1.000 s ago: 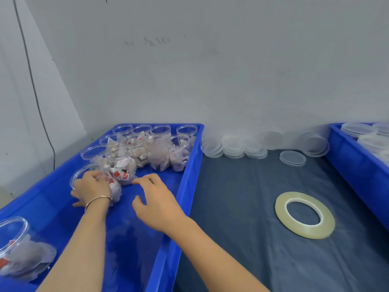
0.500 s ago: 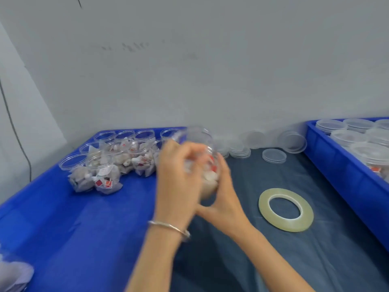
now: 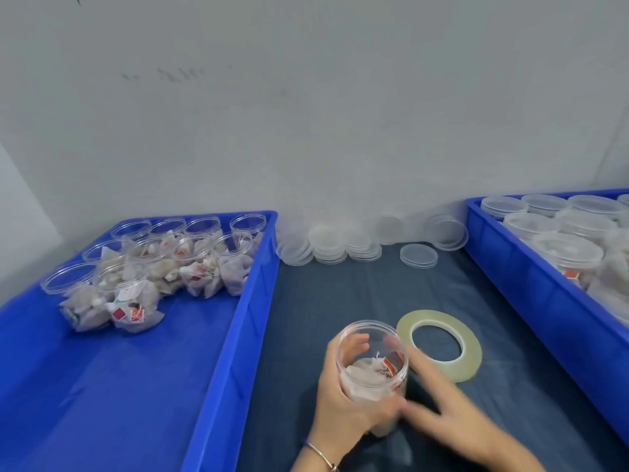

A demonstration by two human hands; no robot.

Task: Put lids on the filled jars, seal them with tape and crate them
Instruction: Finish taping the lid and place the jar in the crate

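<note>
An open jar [image 3: 372, 364] is gripped upright on the desk [image 3: 340, 301] by the left hand [image 3: 343, 403]. The right hand [image 3: 439, 400], blurred, is held open beside it, fingers touching its base. A tape roll [image 3: 439, 345] is seen just beyond the right hand.

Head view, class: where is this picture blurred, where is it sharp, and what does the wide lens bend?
Head view: the right hand is smeared by motion blur; the left hand gripping the jar is only slightly soft; the tape roll and left crate look sharp; the wide lens splays the crate walls outward, as on the right crate; the lighting is even, with faint shadows.
</note>
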